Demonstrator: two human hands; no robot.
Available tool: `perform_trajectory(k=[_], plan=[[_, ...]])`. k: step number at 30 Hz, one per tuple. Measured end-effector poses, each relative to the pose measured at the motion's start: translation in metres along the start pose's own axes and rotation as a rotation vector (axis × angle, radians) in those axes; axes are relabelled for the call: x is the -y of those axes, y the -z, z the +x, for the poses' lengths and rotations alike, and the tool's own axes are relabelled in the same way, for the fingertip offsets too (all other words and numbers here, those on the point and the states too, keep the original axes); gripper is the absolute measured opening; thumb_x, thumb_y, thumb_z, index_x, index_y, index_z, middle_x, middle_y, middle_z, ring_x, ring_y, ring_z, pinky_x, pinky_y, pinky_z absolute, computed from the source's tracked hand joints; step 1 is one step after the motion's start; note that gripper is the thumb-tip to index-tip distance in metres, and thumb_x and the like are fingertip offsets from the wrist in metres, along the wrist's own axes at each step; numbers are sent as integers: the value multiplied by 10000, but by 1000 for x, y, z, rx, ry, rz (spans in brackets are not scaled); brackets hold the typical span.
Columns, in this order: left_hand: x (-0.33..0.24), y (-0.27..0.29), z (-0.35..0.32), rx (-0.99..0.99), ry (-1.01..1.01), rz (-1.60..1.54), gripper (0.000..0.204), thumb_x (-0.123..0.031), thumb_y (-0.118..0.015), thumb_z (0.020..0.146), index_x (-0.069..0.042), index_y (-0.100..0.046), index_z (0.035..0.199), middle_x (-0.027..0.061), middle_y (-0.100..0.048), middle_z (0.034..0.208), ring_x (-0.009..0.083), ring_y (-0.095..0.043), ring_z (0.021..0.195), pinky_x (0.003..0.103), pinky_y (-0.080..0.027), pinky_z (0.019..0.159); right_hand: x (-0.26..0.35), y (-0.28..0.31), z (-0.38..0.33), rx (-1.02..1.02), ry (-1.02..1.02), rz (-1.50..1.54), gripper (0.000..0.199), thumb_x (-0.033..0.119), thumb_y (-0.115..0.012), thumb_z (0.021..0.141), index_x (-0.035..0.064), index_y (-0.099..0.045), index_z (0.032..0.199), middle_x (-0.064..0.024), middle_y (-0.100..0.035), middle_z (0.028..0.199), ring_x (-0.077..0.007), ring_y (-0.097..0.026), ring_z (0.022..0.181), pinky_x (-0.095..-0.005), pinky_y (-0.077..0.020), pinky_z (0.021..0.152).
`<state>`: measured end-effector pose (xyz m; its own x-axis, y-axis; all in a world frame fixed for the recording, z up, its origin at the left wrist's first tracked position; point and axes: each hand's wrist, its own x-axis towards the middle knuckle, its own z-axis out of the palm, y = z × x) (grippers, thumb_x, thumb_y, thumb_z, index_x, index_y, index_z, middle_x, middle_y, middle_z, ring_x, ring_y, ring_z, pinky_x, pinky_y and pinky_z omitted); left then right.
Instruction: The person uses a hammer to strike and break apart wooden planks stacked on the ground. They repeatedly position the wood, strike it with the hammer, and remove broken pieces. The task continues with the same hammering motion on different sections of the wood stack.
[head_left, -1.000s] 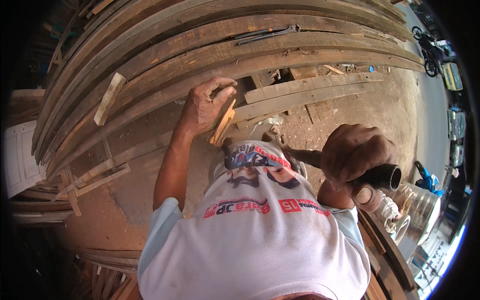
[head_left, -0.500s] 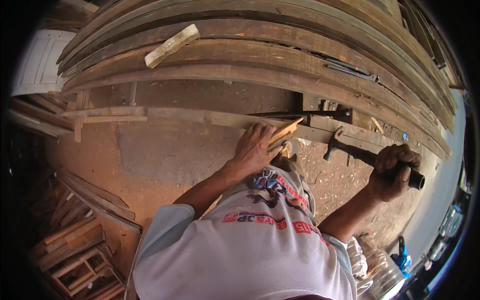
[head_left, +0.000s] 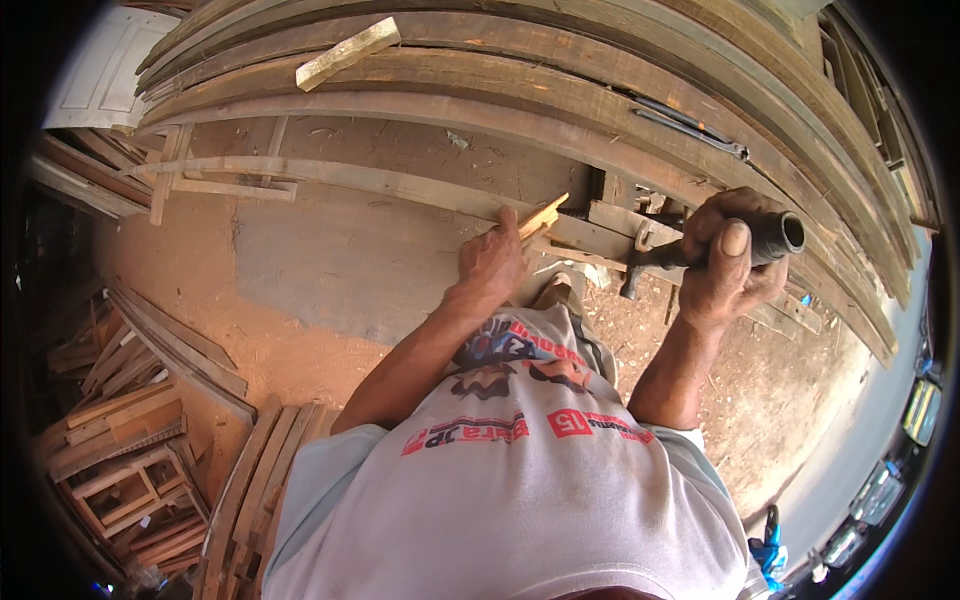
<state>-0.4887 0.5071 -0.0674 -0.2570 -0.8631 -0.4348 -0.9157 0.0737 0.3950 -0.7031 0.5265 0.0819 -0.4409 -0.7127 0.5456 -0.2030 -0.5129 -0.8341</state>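
My left hand (head_left: 490, 262) is closed around a short strip of light wood (head_left: 545, 217), tilted up over the narrow bench plank (head_left: 400, 184). In my right fist (head_left: 722, 268) is a claw hammer (head_left: 634, 270), gripped by its dark handle, whose hollow, tube-like end points up toward me. The hammer's head is to the right of the wood strip, apart from it, beside the right end of the plank. A dark metal bar, partly hidden, lies behind the hammer.
Long stacked boards (head_left: 450, 70) span the far side, bearing a loose wood block (head_left: 348, 54) and long-handled pincers (head_left: 692, 132). Scrap wood and frames (head_left: 135, 490) are heaped at lower left. A white panelled door (head_left: 105, 72) leans at far left. Shavings litter the dirt floor.
My right hand has swung the hammer leftward and up, bringing its head closer to the wood strip. My left hand has shifted slightly left with the strip. The whole view has tilted a little.
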Motion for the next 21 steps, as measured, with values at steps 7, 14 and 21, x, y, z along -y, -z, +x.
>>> perform_trajectory(k=[7,14,21], plan=[[-7,3,-5,-7,19,1,437,-153,-648,920,41,-432,1247,345,-700,989,490,-711,947,526,-575,857,-5,23,-11,-48,104,-16,381,301,-801,910,-33,-620,940,-84,-642,784,-150,-561,588,-261,-453,566],[-11,-55,-14,-181,143,-407,466,-273,-694,935,87,-573,1205,336,-692,1056,473,-693,1031,514,-551,870,3,27,-22,40,203,68,446,369,-762,959,-18,-544,1007,-88,-550,650,-128,-480,479,-255,-368,415],[11,-64,8,-34,78,-667,338,-312,-657,1013,25,-652,1024,103,-645,778,202,-621,668,383,-524,607,11,42,-21,19,2,274,297,139,-809,906,-7,-555,952,-79,-597,711,-137,-557,593,-286,-458,542]])
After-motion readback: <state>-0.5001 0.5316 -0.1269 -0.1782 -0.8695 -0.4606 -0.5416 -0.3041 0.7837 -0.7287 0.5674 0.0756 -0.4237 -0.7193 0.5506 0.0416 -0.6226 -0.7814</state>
